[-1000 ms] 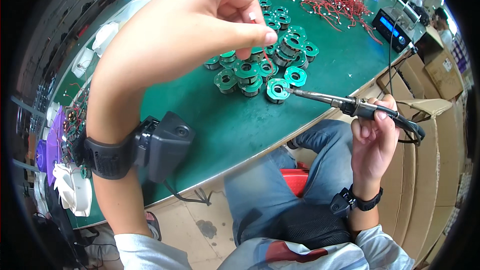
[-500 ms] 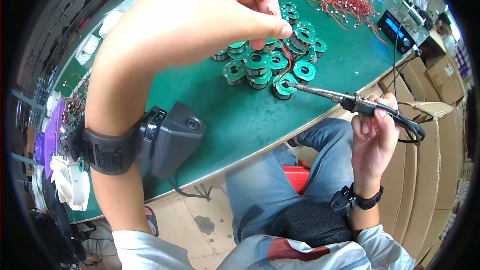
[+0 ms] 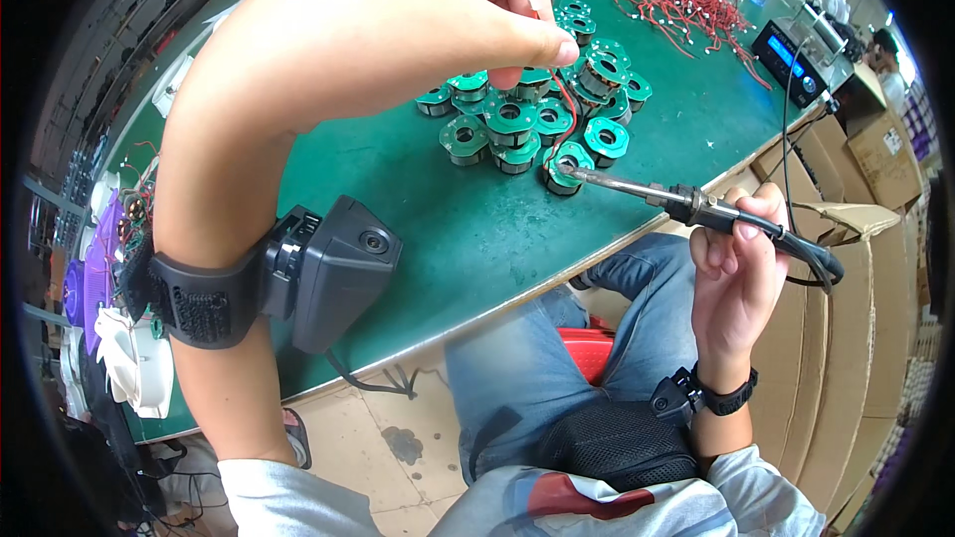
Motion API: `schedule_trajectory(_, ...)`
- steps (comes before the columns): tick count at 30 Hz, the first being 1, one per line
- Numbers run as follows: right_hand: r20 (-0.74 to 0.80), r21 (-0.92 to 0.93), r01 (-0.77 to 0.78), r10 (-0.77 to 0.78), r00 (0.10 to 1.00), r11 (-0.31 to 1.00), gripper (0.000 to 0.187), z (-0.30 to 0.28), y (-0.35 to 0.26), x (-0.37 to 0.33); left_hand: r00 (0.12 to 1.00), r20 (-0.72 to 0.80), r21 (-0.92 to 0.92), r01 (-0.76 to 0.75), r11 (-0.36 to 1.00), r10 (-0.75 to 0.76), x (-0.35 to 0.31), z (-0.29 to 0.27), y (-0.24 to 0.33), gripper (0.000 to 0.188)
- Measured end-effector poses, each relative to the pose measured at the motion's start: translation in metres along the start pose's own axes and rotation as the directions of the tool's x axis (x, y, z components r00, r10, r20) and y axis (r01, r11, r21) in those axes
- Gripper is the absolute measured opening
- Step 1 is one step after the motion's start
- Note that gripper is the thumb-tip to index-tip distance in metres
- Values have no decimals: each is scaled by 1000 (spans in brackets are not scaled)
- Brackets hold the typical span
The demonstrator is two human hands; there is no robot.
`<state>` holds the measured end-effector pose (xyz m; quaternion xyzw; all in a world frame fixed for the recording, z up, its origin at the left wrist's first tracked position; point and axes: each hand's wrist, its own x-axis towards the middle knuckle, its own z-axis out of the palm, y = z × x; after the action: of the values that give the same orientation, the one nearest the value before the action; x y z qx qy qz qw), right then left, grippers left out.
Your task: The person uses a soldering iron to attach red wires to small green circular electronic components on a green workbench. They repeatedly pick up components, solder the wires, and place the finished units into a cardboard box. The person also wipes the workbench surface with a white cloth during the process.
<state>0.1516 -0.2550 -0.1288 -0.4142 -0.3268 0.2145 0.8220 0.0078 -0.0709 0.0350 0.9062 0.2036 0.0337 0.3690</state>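
Note:
My right hand (image 3: 738, 259) grips a soldering iron (image 3: 686, 201) by its black handle, the tip pointing left. That tip meets the green board on top of a small motor stator (image 3: 565, 177) at the near edge of the cluster. Above the cluster, my left hand (image 3: 522, 25) pinches a red wire (image 3: 563, 104) between thumb and fingers; the wire hangs down to the same stator. Several more stators with green ring boards (image 3: 509, 119) stand close together, some stacked, partly hidden by my left hand.
A heap of red wires (image 3: 676, 2) lies at the table's far side. A black soldering station (image 3: 791, 60) with a lit display stands at the right. Cardboard boxes (image 3: 846, 308) flank the right. At the left are white fan parts (image 3: 134, 363) and tangled wires.
My right hand has shifted slightly left with the soldering iron, whose tip stays at the same stator. My left forearm has moved a little left; the fingers still pinch the wire.

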Motion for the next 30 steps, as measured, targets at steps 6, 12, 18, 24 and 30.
schedule_trajectory(6, 2, -14, 11, -11, 1000, 1000, 18, 0, 1, -1, 996, -74, 85, 49, 995, -43, 0, 8, 4, 20)
schedule_trajectory(12, 21, -16, 12, -12, 1000, 1000, 18, -1, 1, -1, 1000, -15, 28, 6, 1000, -5, 0, 3, 4, 20)
schedule_trajectory(18, 2, -15, -3, 3, 1000, 1000, 19, 0, 1, -2, 984, -177, 286, 31, 958, 21, -6, 16, 5, 22)
schedule_trajectory(24, 8, -20, -5, 5, 1000, 1000, 18, 0, 2, -2, 978, -209, 344, 50, 938, 25, -7, 20, 11, 22)
schedule_trajectory(30, 12, -29, -6, 7, 1000, 1000, 17, 1, 1, -2, 985, -174, 292, 62, 955, -11, -5, 17, 10, 21)
